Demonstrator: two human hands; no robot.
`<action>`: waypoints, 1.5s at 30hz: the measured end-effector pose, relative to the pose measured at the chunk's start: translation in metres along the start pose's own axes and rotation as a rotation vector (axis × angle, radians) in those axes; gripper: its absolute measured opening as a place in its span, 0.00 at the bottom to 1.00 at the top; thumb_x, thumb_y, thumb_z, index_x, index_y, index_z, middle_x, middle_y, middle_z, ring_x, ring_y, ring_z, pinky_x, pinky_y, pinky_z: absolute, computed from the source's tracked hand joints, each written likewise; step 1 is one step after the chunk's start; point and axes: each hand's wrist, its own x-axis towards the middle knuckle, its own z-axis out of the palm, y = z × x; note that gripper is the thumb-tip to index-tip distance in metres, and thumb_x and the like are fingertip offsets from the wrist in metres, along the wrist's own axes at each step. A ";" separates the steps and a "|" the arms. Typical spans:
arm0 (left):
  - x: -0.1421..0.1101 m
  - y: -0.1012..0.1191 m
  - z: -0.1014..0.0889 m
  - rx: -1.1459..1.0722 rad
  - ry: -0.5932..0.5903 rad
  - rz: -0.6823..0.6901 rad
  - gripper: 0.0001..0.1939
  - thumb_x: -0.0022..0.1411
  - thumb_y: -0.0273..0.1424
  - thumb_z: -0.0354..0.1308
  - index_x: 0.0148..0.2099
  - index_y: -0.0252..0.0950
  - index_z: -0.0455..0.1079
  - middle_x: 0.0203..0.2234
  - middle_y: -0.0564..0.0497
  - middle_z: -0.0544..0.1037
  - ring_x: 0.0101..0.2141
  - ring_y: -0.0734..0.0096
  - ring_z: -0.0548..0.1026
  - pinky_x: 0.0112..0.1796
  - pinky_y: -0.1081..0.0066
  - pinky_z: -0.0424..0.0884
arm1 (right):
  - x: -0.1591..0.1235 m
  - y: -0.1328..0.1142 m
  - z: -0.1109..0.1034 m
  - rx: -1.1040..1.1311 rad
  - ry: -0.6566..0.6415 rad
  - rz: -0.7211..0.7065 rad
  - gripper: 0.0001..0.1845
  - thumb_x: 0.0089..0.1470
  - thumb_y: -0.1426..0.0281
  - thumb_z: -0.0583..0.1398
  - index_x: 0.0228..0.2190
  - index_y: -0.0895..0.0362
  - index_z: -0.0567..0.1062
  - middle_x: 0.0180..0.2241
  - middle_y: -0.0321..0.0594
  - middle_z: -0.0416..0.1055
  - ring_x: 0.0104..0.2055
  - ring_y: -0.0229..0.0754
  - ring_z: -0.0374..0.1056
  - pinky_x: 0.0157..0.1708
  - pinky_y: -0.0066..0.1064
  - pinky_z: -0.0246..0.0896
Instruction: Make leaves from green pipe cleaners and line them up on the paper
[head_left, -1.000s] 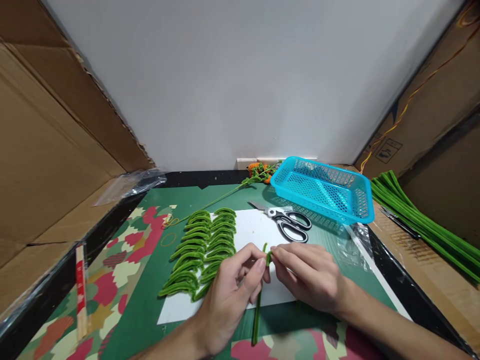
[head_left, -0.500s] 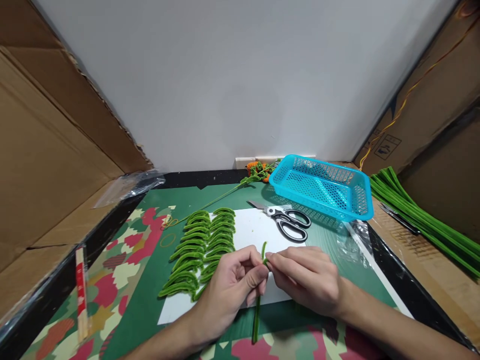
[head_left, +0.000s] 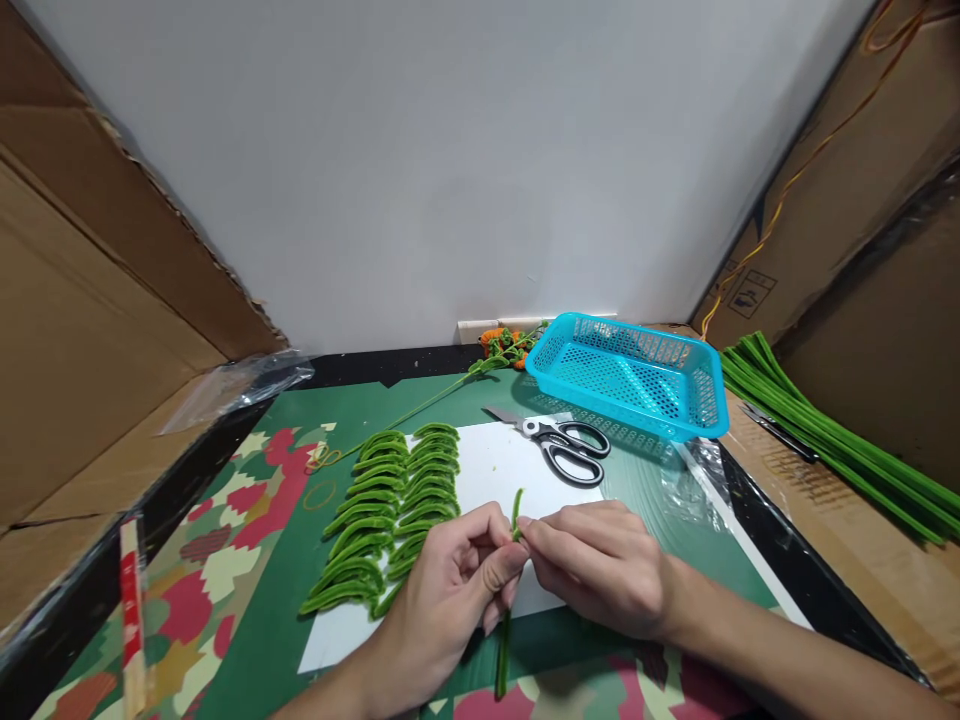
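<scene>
A green pipe cleaner (head_left: pixel 503 655) is pinched between my two hands above a white sheet of paper (head_left: pixel 487 455). Its short tip pokes up between the fingers and a longer part hangs down toward me. My left hand (head_left: pixel 457 585) is closed on it with thumb and forefinger. From the other side, my right hand (head_left: pixel 600 565) grips it too, fingertips touching the left ones. The exact bend at the pinch is hidden by the fingers. Left of my hands lie two columns of bent green pipe-cleaner pieces (head_left: pixel 375 497). Scissors (head_left: pixel 559 440) rest beyond my hands, blades pointing left.
A blue mesh basket (head_left: pixel 630 405) stands at the back right. Long green pipe cleaners (head_left: pixel 840 440) and tweezers (head_left: pixel 780 432) lie to the right. A stem with orange flowers (head_left: pixel 502 345) lies at the back. Chopsticks in a wrapper (head_left: pixel 133 610) are at left, beside cardboard walls (head_left: pixel 112 250).
The whole view has shifted slightly, moving the scene left. Both hands keep their pinch on the pipe cleaner, with only a slight change at the fingertips.
</scene>
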 end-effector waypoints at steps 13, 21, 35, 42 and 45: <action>0.006 -0.004 0.006 -0.232 0.001 0.005 0.19 0.71 0.45 0.63 0.36 0.37 0.63 0.20 0.60 0.70 0.16 0.84 0.61 0.19 0.82 0.57 | 0.006 0.006 0.002 -0.010 0.023 -0.011 0.11 0.66 0.81 0.59 0.48 0.65 0.76 0.35 0.48 0.83 0.33 0.42 0.81 0.31 0.30 0.75; 0.008 -0.003 0.006 -0.242 -0.004 0.011 0.18 0.71 0.44 0.64 0.37 0.37 0.64 0.19 0.60 0.70 0.16 0.84 0.62 0.19 0.83 0.57 | 0.003 0.009 0.001 -0.014 -0.023 0.003 0.10 0.65 0.80 0.59 0.47 0.64 0.77 0.35 0.46 0.83 0.32 0.42 0.80 0.29 0.31 0.72; 0.002 0.005 0.007 -0.182 -0.066 -0.031 0.21 0.72 0.47 0.61 0.35 0.38 0.62 0.20 0.57 0.72 0.17 0.81 0.65 0.20 0.81 0.59 | 0.000 0.007 -0.001 0.007 -0.027 -0.055 0.08 0.65 0.80 0.60 0.45 0.65 0.77 0.29 0.44 0.80 0.24 0.38 0.72 0.24 0.30 0.66; -0.003 0.007 0.004 -0.203 -0.050 -0.046 0.23 0.70 0.47 0.63 0.31 0.35 0.66 0.23 0.54 0.71 0.21 0.79 0.66 0.23 0.77 0.61 | 0.000 0.001 -0.001 0.001 -0.057 -0.072 0.07 0.65 0.80 0.61 0.44 0.67 0.77 0.26 0.42 0.77 0.22 0.37 0.68 0.22 0.31 0.62; -0.003 0.004 0.003 -0.169 -0.045 -0.030 0.23 0.70 0.47 0.62 0.31 0.35 0.67 0.23 0.54 0.71 0.22 0.79 0.64 0.24 0.77 0.60 | -0.001 0.002 0.001 0.001 -0.048 -0.083 0.08 0.64 0.80 0.61 0.45 0.68 0.77 0.26 0.42 0.77 0.22 0.37 0.68 0.22 0.30 0.62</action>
